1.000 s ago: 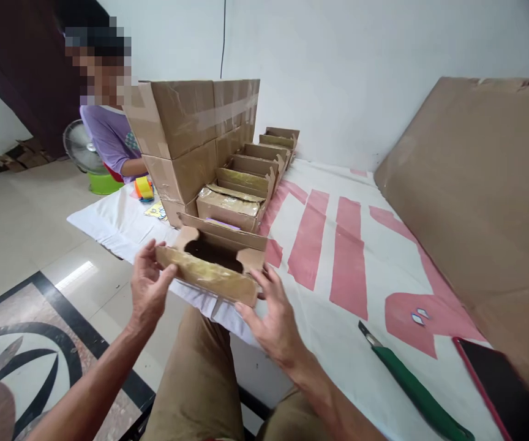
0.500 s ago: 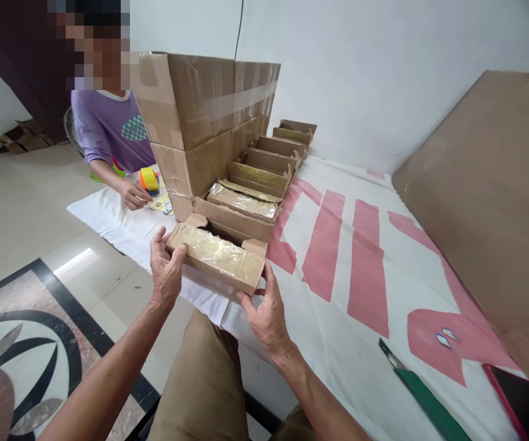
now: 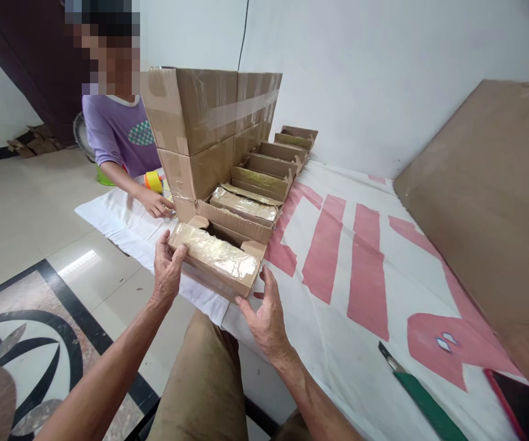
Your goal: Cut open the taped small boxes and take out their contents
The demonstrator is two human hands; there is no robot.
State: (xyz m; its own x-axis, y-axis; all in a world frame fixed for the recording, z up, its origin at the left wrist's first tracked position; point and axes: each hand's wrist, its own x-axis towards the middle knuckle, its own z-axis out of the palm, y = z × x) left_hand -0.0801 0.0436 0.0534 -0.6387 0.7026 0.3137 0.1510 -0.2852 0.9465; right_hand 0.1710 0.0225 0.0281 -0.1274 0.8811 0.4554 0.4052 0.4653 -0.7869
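A small open cardboard box [image 3: 213,269] rests tilted at the near edge of the table. Its near flap carries shiny clear tape with yellowish patches, and the far side gapes dark. My left hand [image 3: 169,269] grips the box's left end, thumb on the top face and fingers behind the end. At the right end is my right hand [image 3: 264,312], its thumb and fingers spread around the corner. The thumb tip is close to the lower corner; whether it touches I cannot tell. Just beyond stands a row of open boxes [image 3: 234,222], the nearest with a taped flap.
Taped closed cartons [image 3: 209,110] are stacked behind on the left. A co-worker's hand [image 3: 154,202] is beside a yellow tape roll [image 3: 153,181]. On the right lie a green-handled knife [image 3: 423,398], blade bare, and a phone [image 3: 521,404]. A large cardboard sheet [image 3: 480,214] leans there.
My right fingers have loosened and come slightly away from the box's right end. My left hand keeps its grip. The co-worker's hand has moved right, towards the stacked cartons.
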